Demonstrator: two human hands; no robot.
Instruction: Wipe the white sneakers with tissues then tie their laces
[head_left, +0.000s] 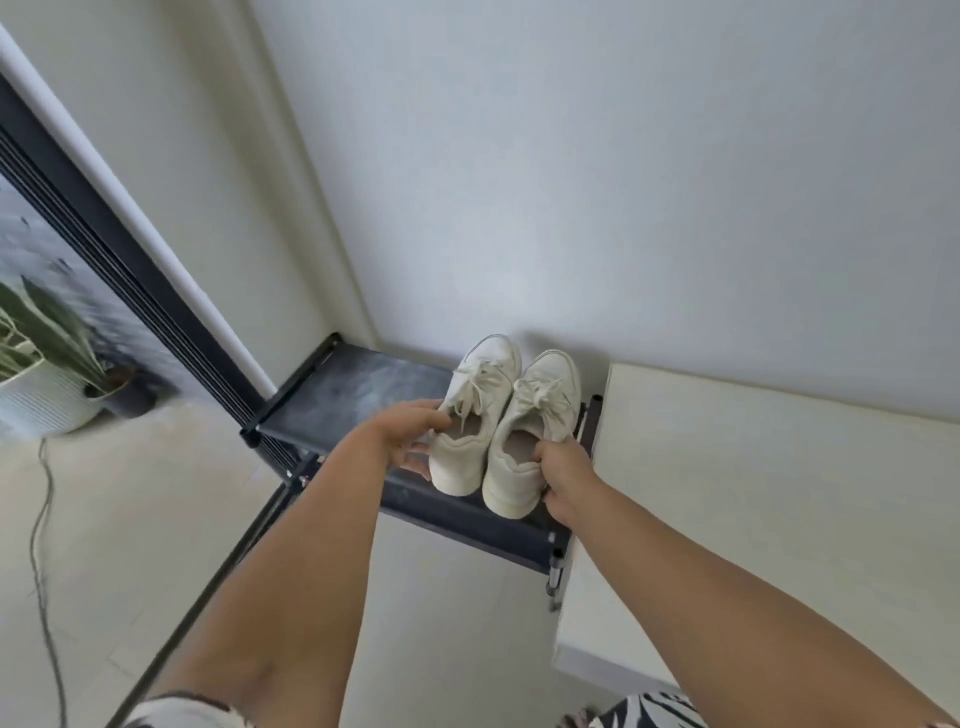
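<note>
Two white sneakers stand side by side, toes toward the wall, on the top shelf of a dark shoe rack (337, 395). My left hand (410, 436) grips the left sneaker (475, 415) at its outer side by the collar. My right hand (563, 478) grips the right sneaker (535, 431) at its heel collar, fingers curled into the opening. The laces on both shoes lie in loose bunches over the tongues. No tissues are in view.
A white cabinet top (753, 493) adjoins the rack on the right. The white wall stands just behind the shoes. At the left are a potted plant (47, 364), a dark sliding-door frame (130, 270) and a cable (44, 545) across the pale floor.
</note>
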